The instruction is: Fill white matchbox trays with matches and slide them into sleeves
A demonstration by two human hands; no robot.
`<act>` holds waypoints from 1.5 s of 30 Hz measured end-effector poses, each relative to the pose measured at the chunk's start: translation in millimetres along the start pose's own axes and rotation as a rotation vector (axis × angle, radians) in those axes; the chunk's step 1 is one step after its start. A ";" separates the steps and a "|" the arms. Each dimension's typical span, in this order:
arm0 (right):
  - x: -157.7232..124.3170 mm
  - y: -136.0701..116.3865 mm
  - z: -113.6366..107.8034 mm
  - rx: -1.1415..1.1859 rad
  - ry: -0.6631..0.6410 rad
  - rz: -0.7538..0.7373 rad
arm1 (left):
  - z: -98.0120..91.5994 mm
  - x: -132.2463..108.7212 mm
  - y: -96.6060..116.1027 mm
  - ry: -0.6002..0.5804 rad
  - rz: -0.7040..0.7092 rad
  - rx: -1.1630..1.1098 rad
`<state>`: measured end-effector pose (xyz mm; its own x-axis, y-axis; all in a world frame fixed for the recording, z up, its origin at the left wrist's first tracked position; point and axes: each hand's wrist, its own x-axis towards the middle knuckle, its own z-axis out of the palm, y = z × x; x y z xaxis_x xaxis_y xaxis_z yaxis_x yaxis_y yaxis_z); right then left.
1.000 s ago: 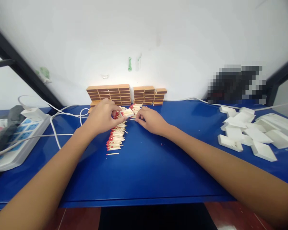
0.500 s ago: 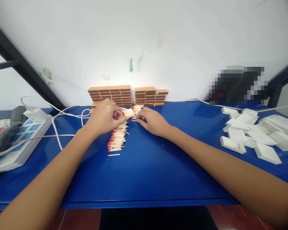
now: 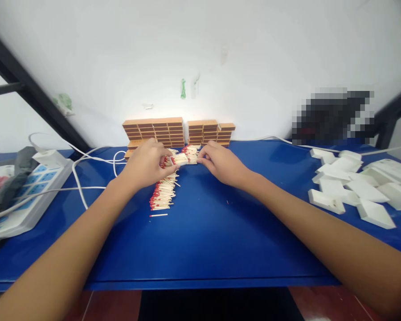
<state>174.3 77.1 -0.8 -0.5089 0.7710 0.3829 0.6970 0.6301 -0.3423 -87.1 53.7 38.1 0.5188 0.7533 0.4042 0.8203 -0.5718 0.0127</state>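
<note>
My left hand [image 3: 149, 162] grips a small white matchbox tray [image 3: 179, 159] between thumb and fingers. Matches with red heads fill the tray, which is held over the loose matches. My right hand [image 3: 222, 162] is closed in a pinch at the bare ends of a second pile of matches [image 3: 191, 153], just right of the tray; whatever its fingertips hold is too small to make out. Below the left hand a long heap of red-headed matches [image 3: 163, 194] runs toward me. One single match [image 3: 158, 215] lies apart at its near end.
Stacked brown matchboxes [image 3: 153, 129] line the wall, with a shorter stack [image 3: 207, 131] to their right. Several white trays [image 3: 350, 178] lie jumbled at the right of the blue table [image 3: 203, 240]. A power strip [image 3: 43, 191] and white cables [image 3: 78, 178] occupy the left side.
My right hand has shifted slightly right and back, away from the tray to the edge of the far match pile. The left hand keeps the tray in nearly the same place.
</note>
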 end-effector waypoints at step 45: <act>5.3 -5.6 21.2 -0.037 -0.078 0.064 | 1.0 0.2 6.4 0.030 -0.081 0.120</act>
<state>157.0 79.6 -15.1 -0.4999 0.8151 0.2929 0.7468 0.5769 -0.3309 -81.5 50.5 37.4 0.4434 0.7845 0.4336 0.8831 -0.4650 -0.0617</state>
